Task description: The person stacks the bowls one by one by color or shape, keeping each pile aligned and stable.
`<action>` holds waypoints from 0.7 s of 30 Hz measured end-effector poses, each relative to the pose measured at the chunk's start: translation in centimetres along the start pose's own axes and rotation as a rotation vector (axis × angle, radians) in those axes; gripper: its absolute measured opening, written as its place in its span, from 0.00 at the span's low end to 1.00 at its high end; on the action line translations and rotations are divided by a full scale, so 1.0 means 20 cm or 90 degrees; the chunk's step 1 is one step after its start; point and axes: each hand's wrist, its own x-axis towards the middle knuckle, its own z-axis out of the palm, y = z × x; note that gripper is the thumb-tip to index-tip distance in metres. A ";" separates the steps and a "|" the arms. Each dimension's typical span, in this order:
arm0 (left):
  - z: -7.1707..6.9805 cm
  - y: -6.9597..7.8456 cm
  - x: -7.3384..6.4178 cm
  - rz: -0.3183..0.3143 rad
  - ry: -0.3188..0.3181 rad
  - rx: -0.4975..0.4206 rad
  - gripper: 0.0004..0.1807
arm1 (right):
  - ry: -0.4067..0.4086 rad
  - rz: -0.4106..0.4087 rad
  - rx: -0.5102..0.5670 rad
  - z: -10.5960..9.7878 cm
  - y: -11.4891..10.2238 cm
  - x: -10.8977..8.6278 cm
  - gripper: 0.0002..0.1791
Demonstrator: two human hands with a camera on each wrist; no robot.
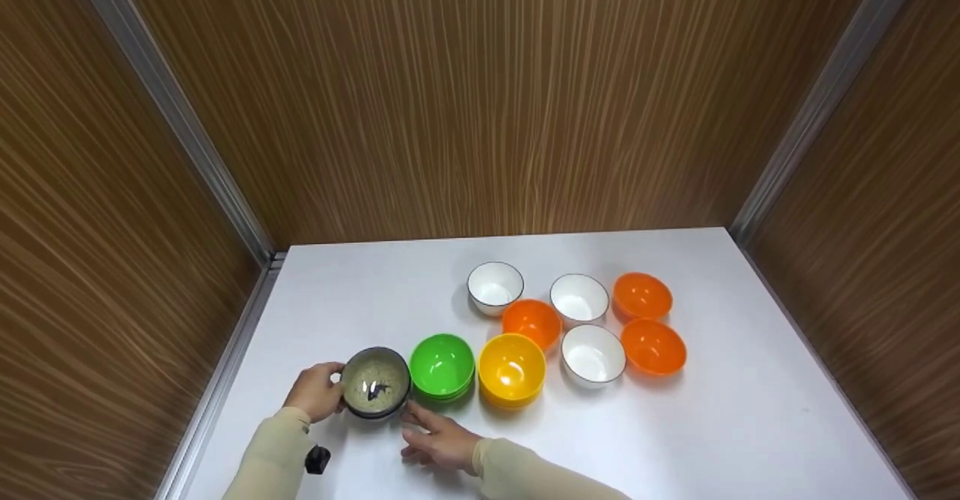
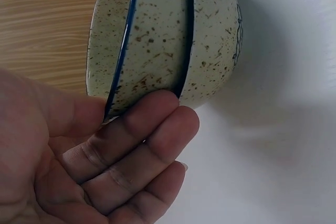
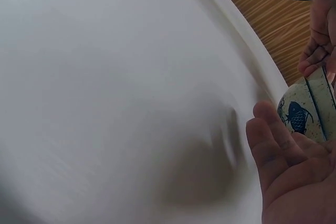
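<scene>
Two nested speckled bowls (image 1: 376, 381) with dark blue rims stand at the table's left front, a dark fish drawn inside the upper one. My left hand (image 1: 316, 393) grips them from the left. In the left wrist view, its thumb lies at the upper rim of the bowls (image 2: 157, 35), and its fingers (image 2: 152, 124) curl against the outer wall. At their lower right is my right hand (image 1: 442, 441), its fingers fairly straight. In the right wrist view those fingers (image 3: 273, 140) lie beside the bowl's fish-painted side (image 3: 299, 114); whether they touch it, I cannot tell.
Green bowls (image 1: 442, 365) are stacked right beside the speckled ones, then stacked yellow bowls (image 1: 512, 370). Behind and to the right stand orange bowls (image 1: 531, 323) and white bowls (image 1: 593, 354). Wood-grain panels (image 1: 480, 109) enclose the white table (image 1: 712, 425) at the back and sides.
</scene>
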 end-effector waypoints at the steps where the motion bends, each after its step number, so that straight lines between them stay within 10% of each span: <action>1: 0.00 0.00 0.00 0.000 -0.001 0.002 0.20 | 0.001 -0.001 0.000 0.00 0.00 0.00 0.35; 14: 0.03 -0.01 0.01 -0.032 -0.012 -0.017 0.21 | 0.012 0.016 -0.023 -0.02 -0.01 0.00 0.35; 21: 0.06 -0.05 -0.03 -0.024 0.037 -0.001 0.29 | 0.071 -0.058 -0.307 -0.03 -0.01 0.02 0.36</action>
